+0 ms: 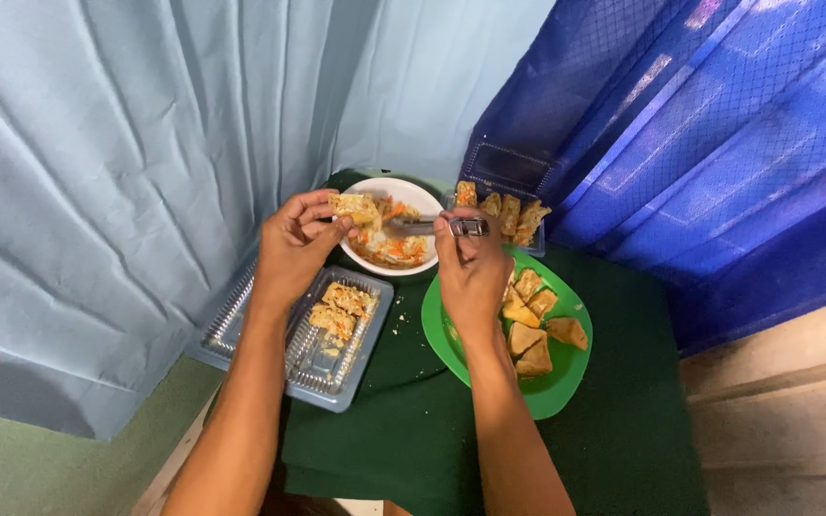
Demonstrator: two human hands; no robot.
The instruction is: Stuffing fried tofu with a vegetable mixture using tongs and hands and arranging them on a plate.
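Holding a filled tofu piece [356,207] in left hand [291,250] over white bowl [396,227], right hand [470,272] grips spoon [432,226] reaching into bowl, green plate [556,382] beside it.

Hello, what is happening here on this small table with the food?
A person works over a white bowl of orange-flecked filling. The left hand holds a tofu piece above the bowl, and the right hand holds a metal spoon that reaches into it. Filled pieces lie in a clear plastic tray on the left. More fried tofu sits on a green plate on the right.
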